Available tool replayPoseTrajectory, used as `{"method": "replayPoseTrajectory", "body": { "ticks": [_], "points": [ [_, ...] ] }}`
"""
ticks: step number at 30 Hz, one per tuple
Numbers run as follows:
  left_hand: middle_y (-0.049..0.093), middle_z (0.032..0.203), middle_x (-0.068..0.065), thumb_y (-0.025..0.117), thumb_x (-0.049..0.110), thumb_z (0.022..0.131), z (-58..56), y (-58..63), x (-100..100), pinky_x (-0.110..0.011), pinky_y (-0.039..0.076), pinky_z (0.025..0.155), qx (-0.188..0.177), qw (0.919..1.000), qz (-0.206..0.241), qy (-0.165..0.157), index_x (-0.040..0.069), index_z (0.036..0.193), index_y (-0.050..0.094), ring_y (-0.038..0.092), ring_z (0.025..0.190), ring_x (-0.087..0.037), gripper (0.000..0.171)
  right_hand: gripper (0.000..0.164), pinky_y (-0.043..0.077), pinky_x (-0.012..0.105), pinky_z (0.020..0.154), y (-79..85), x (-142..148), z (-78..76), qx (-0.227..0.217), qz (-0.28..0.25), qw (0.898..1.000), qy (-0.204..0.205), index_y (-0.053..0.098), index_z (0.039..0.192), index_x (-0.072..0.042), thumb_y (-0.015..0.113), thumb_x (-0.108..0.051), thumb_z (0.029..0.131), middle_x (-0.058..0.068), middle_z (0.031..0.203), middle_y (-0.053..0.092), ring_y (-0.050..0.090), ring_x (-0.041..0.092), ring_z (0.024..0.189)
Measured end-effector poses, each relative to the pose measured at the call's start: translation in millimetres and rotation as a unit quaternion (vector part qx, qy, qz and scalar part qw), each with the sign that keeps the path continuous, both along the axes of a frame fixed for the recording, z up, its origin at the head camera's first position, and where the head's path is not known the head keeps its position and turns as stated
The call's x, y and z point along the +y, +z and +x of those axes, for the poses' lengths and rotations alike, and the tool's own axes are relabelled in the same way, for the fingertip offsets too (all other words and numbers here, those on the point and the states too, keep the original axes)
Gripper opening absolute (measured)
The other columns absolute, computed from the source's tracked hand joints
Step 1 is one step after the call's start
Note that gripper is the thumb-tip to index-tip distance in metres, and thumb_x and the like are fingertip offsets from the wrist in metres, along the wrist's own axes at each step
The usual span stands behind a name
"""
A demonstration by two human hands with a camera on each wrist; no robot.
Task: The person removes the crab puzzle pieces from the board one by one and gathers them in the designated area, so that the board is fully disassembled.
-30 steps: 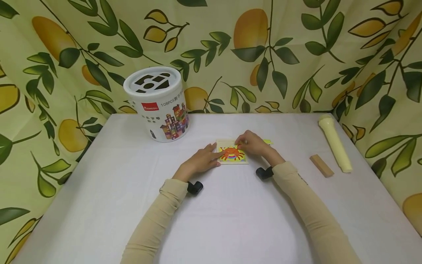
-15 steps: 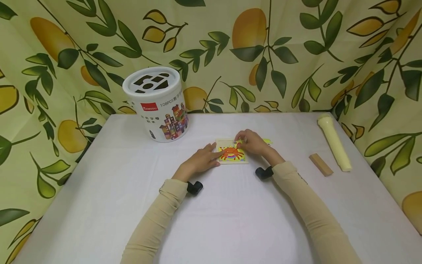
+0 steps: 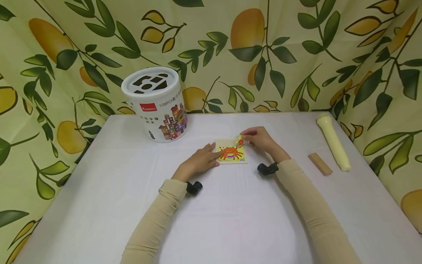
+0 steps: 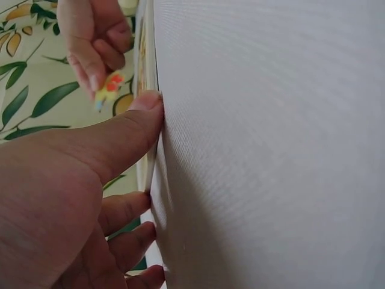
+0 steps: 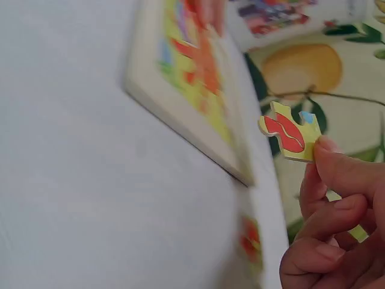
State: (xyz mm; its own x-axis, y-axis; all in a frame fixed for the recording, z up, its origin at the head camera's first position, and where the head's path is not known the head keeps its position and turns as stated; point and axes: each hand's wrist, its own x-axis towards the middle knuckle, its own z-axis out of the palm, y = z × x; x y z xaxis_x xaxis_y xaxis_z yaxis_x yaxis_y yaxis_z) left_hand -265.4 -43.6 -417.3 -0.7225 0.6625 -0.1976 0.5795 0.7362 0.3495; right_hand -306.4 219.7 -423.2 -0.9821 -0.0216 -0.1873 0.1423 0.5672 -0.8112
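A square tray puzzle (image 3: 231,162) with an orange crab picture lies on the white table. My left hand (image 3: 202,159) rests on its left side, index finger stretched over the crab and thumb at the near edge; the left wrist view shows the thumb (image 4: 141,114) against the frame's side. Between thumb and fingertips, my right hand (image 3: 262,139) pinches a yellow jigsaw piece (image 5: 292,132) with a red claw print, raised over the tray's far right corner. A second, blurred piece (image 5: 251,244) lies on the table beside the tray, hidden in the head view by the right hand.
A white bucket (image 3: 155,110) with a lid of shaped holes stands at the back left. To the right lie a wooden block (image 3: 320,164) and a pale yellow tube-like stick (image 3: 333,143). A patterned curtain (image 3: 211,55) hangs behind the table.
My right hand has lifted the jigsaw piece off the tray's upper right area and moved slightly right and back, turning the piece. My left hand has stayed in place.
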Motion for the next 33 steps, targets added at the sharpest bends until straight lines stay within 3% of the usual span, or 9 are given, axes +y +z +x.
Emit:
{"method": "replayPoseTrajectory", "body": {
  "ticks": [5, 8, 10, 14, 17, 22, 28, 33],
  "points": [
    [0.017, 0.153, -0.015, 0.050, 0.036, 0.093, 1.8, -1.5, -8.7, -0.050, 0.019, 0.113, 0.004, 0.9998, 0.011, 0.015, 0.025, 0.141, 0.038, 0.013, 0.142, -0.033, 0.050, 0.035, 0.044, 0.032, 0.081, 19.2, 35.8, -1.3, -0.024, 0.013, 0.999, -0.039, 0.062, 0.118, -0.010, 0.061, -0.029, 0.088, 0.012, 0.125, 0.056, 0.047, 0.022, 0.101],
    [0.017, 0.153, -0.016, 0.050, 0.035, 0.093, 2.5, -1.0, -16.6, -0.050, 0.019, 0.112, 0.006, 0.9995, 0.017, 0.025, 0.024, 0.141, 0.038, 0.013, 0.141, -0.033, 0.050, 0.038, 0.042, 0.035, 0.082, 27.6, 60.2, -0.6, -0.039, 0.031, 0.998, -0.048, 0.059, 0.121, -0.007, 0.059, -0.028, 0.090, 0.015, 0.128, 0.053, 0.046, 0.024, 0.104],
    [0.018, 0.152, -0.016, 0.051, 0.035, 0.093, 2.5, -0.5, -20.5, -0.051, 0.019, 0.112, 0.011, 0.9994, 0.018, 0.029, 0.024, 0.140, 0.039, 0.014, 0.141, -0.034, 0.050, 0.037, 0.042, 0.032, 0.076, 29.7, 72.2, 0.6, -0.050, 0.049, 0.996, -0.046, 0.058, 0.121, -0.004, 0.058, -0.025, 0.090, 0.014, 0.123, 0.054, 0.046, 0.021, 0.097],
    [0.019, 0.152, -0.017, 0.052, 0.034, 0.092, 2.6, 0.0, -23.7, -0.052, 0.020, 0.112, 0.014, 0.9992, 0.026, 0.028, 0.022, 0.139, 0.041, 0.015, 0.141, -0.035, 0.049, 0.033, 0.036, 0.025, 0.056, 23.5, 85.6, -0.6, -0.076, 0.079, 0.993, -0.042, 0.060, 0.117, -0.002, 0.058, -0.021, 0.090, 0.008, 0.098, 0.057, 0.042, 0.013, 0.066],
    [0.019, 0.152, -0.017, 0.053, 0.033, 0.092, 3.2, -1.4, -23.0, -0.052, 0.021, 0.111, 0.013, 0.9991, 0.031, 0.024, 0.021, 0.138, 0.043, 0.016, 0.140, -0.036, 0.049, 0.030, 0.036, 0.025, 0.057, 13.7, 88.2, -3.0, -0.086, 0.092, 0.991, -0.045, 0.061, 0.114, -0.001, 0.058, -0.018, 0.089, 0.005, 0.093, 0.055, 0.042, 0.014, 0.065],
    [0.021, 0.151, -0.017, 0.053, 0.033, 0.092, 3.9, -6.5, -19.9, -0.052, 0.022, 0.111, 0.020, 0.9991, 0.032, 0.022, 0.021, 0.137, 0.044, 0.018, 0.140, -0.037, 0.048, 0.028, 0.040, 0.030, 0.075, 1.0, 85.3, -2.4, -0.060, 0.112, 0.990, -0.061, 0.062, 0.108, 0.003, 0.059, -0.015, 0.088, 0.015, 0.105, 0.058, 0.048, 0.023, 0.091],
    [0.025, 0.150, -0.018, 0.055, 0.033, 0.091, 5.6, -7.6, -13.1, -0.051, 0.023, 0.110, 0.026, 0.9985, 0.045, 0.019, 0.020, 0.136, 0.046, 0.020, 0.139, -0.036, 0.047, 0.025, 0.040, 0.030, 0.072, 1.9, 86.2, 9.2, -0.033, 0.127, 0.988, -0.082, 0.063, 0.104, 0.004, 0.059, -0.013, 0.087, 0.017, 0.100, 0.059, 0.048, 0.024, 0.088],
    [0.027, 0.149, -0.016, 0.054, 0.031, 0.092, 6.5, -5.7, -4.8, -0.050, 0.025, 0.110, 0.027, 0.9973, 0.067, -0.013, 0.021, 0.136, 0.046, 0.023, 0.139, -0.034, 0.046, 0.034, 0.040, 0.030, 0.071, 13.4, 88.9, 23.8, -0.016, 0.127, 0.988, -0.091, 0.056, 0.116, 0.003, 0.057, -0.017, 0.089, 0.020, 0.107, 0.053, 0.048, 0.026, 0.091]
  ]
}}
